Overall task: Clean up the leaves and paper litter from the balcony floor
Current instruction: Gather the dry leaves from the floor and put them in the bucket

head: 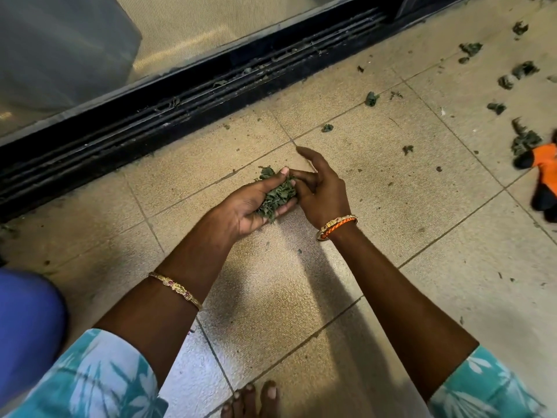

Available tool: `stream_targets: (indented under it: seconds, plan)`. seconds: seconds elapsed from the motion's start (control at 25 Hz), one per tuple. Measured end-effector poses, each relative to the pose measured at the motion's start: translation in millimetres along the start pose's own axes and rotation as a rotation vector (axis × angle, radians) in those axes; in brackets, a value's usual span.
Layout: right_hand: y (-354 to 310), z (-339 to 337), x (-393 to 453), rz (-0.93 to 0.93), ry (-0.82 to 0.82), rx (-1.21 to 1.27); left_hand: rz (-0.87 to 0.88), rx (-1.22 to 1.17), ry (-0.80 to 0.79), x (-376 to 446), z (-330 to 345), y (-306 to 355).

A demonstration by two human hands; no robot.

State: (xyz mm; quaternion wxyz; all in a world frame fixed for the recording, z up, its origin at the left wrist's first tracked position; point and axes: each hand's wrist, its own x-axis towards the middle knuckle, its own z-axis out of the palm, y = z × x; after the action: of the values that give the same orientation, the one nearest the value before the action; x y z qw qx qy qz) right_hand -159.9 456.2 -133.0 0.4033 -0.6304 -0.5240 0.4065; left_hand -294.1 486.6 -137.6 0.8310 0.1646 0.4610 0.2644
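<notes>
Fingers (278,206) of left hand (253,206) curl under a clump of dried green leaves (275,196), thumb clamped on top; right hand (319,191) touches the clump's side.

Right index points straight out, other fingers bent against the leaves, holding nothing themselves as far as visible. Clump held above the beige tiled balcony floor (376,182), near the black sliding-door track (187,95). More leaf litter (524,70) scattered on tiles toward the right edge, well apart from hands. Orange-and-black glove (545,176) lies at right edge beside a leaf pile. Gold bangles on both wrists, teal patterned sleeves, bare toes (256,399) at bottom edge.
</notes>
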Motion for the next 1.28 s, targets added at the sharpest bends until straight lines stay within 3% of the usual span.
stream_targets:
  seconds: [0.12,0.28,0.36,0.44,0.52,0.6,0.68,0.8,0.92,1.12,1.28]
  plan:
    - [-3.6,-5.7,11.5,-0.012,-0.117,-0.105,0.014,0.0,0.04,3.3,0.8,2.3]
    - [14.9,-30.8,88.8,-0.041,0.006,-0.491,0.035,0.027,0.156,5.9,-3.7,16.2]
    - [33.9,-36.2,121.9,-0.044,-0.05,-0.684,0.03,0.044,0.196,8.5,-8.6,18.1]
    - [50.9,-33.4,128.1,-0.135,-0.103,-0.842,0.021,0.069,0.227,11.3,-12.7,16.9]
    - [60.2,-31.7,120.1,-0.264,-0.016,-0.931,0.021,0.077,0.247,14.0,-15.3,16.7]
    - [59.1,-32.5,114.3,-0.312,0.098,-0.886,0.032,0.095,0.255,17.2,-16.8,17.5]
    - [47.4,-34.2,110.1,-0.167,0.142,-0.724,0.028,0.134,0.248,18.7,-14.3,18.7]
    - [19.5,-34.6,79.9,0.078,0.09,-0.22,0.011,0.145,0.225,21.1,-5.6,19.6]
    - [-3.3,-37.8,44.9,0.165,0.021,0.246,0.017,0.184,0.168,26.3,6.4,20.8]
    - [-8.9,-49.9,49.2,0.171,-0.002,0.202,0.03,0.17,0.1,37.3,32.0,27.1]
    - [17.9,-95.7,98.0,0.159,0.184,-0.139,0.039,0.224,0.171,43.1,23.0,37.2]
